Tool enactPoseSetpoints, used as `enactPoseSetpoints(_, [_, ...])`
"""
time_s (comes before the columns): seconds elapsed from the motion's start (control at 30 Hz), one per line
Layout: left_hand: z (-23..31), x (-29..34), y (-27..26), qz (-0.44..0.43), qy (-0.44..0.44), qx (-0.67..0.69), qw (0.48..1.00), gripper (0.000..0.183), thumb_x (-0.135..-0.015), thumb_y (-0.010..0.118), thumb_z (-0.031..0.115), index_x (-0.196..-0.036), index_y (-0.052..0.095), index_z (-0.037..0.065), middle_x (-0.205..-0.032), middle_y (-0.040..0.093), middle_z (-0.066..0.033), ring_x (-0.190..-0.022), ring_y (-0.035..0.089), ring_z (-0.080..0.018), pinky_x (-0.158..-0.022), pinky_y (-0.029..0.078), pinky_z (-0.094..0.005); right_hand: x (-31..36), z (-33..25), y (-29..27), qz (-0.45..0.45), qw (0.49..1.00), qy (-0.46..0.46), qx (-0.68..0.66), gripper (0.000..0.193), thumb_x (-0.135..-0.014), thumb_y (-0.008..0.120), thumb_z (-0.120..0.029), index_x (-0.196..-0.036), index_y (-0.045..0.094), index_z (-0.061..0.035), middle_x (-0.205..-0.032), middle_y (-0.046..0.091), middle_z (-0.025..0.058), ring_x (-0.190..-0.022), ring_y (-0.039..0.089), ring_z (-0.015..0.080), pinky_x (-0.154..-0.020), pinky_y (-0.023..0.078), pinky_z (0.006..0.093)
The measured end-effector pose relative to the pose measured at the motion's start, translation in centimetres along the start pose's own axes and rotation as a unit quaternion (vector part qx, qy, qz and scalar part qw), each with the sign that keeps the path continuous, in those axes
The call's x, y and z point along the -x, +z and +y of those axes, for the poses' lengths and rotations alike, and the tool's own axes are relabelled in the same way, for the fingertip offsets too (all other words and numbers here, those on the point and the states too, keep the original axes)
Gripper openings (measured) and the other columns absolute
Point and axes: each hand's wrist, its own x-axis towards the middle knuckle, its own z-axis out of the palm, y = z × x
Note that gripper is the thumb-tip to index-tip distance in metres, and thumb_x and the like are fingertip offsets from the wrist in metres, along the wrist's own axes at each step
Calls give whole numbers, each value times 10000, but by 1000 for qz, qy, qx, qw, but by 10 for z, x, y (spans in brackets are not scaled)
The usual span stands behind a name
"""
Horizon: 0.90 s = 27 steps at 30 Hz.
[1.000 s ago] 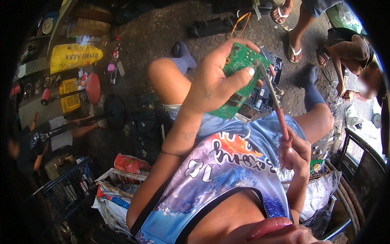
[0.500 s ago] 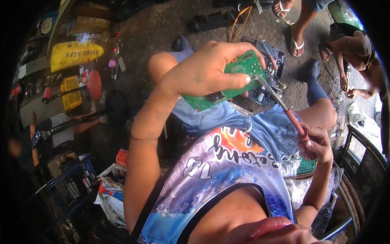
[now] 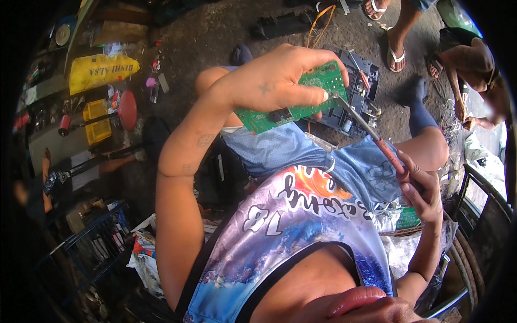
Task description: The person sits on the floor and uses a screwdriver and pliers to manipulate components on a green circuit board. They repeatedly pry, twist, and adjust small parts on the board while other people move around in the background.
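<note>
Your left hand [image 3: 274, 81] grips green circuit board [image 3: 301, 111] above blue shorts [image 3: 280, 153]; your right hand [image 3: 423, 191] holds red-handled screwdriver [image 3: 389, 153], tip at board's right end. Black plastic assembly [image 3: 355, 99] on floor [image 3: 186, 64] beyond, partly hidden by board. Co-worker [image 3: 471, 59] at right, cut off. Your left hand covers board's middle; tip contact hard to confirm. Lettering on shirt [image 3: 293, 234], yellow sack [image 3: 99, 81].
</note>
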Motion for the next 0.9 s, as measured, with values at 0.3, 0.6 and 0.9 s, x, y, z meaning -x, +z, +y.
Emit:
enactPoseSetpoints(0.3, [-16,-10,13,-20,-42,8,999,328,-902,645,116,-1217,604,37,-953,702,-67,-887,667,-122,-788,550,-299,5,-7,19,91,941,-117,303,623,-830,621,41,-1444,519,20,-900,706,179,-795,733,329,-767,549,342])
enactPoseSetpoints(0.6, [-19,12,24,26,-23,272,962,387,-932,658,129,-1280,547,3,-1046,695,-103,-955,700,-180,-851,584,-322,22,23,26,284,935,-98,-190,639,-938,679,-257,-1404,422,97,-709,525,30,-471,447,54,-441,376,202])
enactPoseSetpoints(0.9, [-15,3,45,39,46,312,948,330,-923,697,52,-1226,576,2,-1091,680,-82,-1009,689,-165,-914,552,-307,-92,7,78,238,933,-85,-257,353,-1004,643,-221,-1244,653,38,-593,525,-36,-458,462,35,-438,369,204])
